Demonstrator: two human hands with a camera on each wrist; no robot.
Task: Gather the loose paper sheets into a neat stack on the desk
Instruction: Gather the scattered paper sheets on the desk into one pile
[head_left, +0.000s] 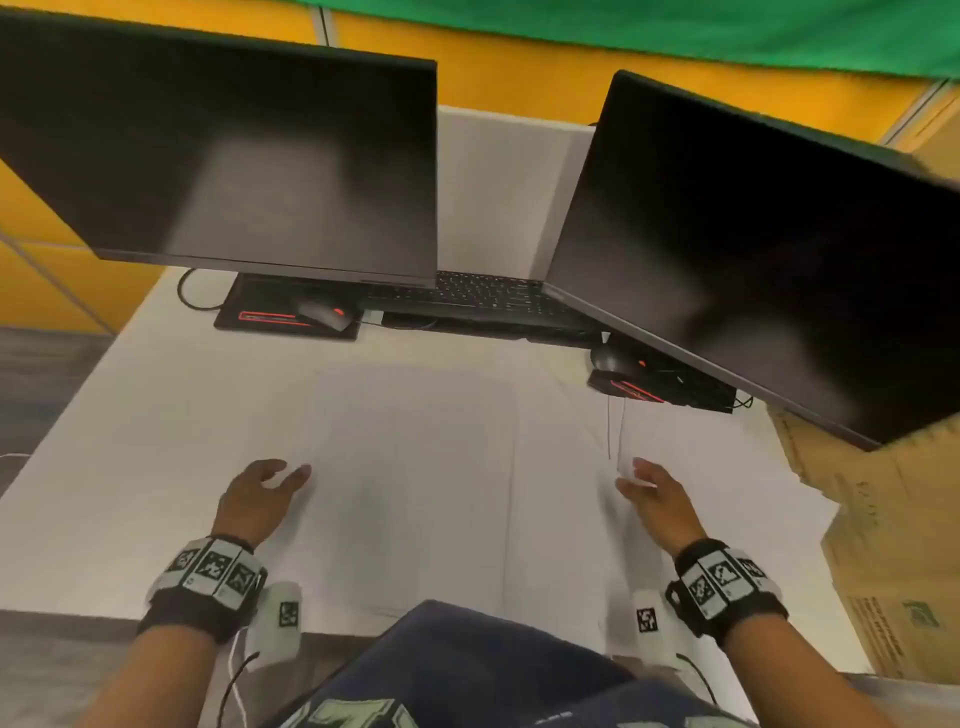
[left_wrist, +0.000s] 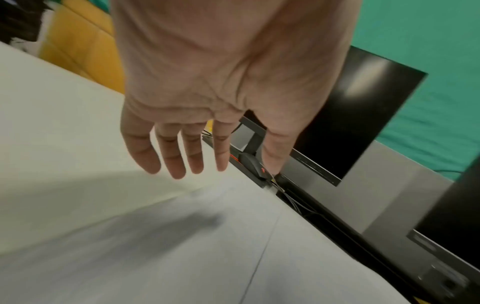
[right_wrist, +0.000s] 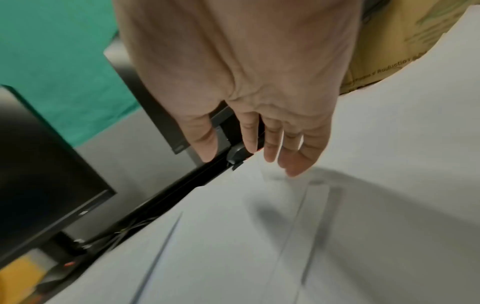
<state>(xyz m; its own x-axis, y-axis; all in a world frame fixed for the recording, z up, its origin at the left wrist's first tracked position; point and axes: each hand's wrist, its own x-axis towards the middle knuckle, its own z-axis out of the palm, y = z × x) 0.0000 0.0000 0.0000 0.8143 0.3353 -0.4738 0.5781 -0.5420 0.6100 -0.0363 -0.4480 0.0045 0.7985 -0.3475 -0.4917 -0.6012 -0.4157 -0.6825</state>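
Neither of your hands grips anything: from the head camera, your left hand (head_left: 260, 493) and your right hand (head_left: 657, 496) both hang over the desk (head_left: 130, 415) with fingers loosely spread, palms turned inward toward each other. Between and beneath them lie the paper sheets (head_left: 415, 467), white on the white surface, spread flat and overlapping, their edges faint; how many there are you cannot tell. Farther back stand the left monitor (head_left: 234, 156) and the right monitor (head_left: 753, 249), both dark, with a keyboard (head_left: 483, 296) between them. A mouse (head_left: 324, 314) sits on a black pad under the left screen, and a second mouse (head_left: 613, 358) lies under the right one. A cardboard box (head_left: 893, 545) stands at the desk's right edge.

From your left wrist, the left hand (left_wrist: 207, 92) shows its palm with the fingers (left_wrist: 174, 156) straight and slightly apart, held above the paper sheets (left_wrist: 155, 257), where its shadow falls. The picture is blurred.

From your right wrist, the right hand (right_wrist: 246, 82) is likewise slack, fingers (right_wrist: 296, 160) close together, just above the paper sheets (right_wrist: 259, 246); whether the tips touch paper you cannot tell. Several sheet edges run across the surface below.
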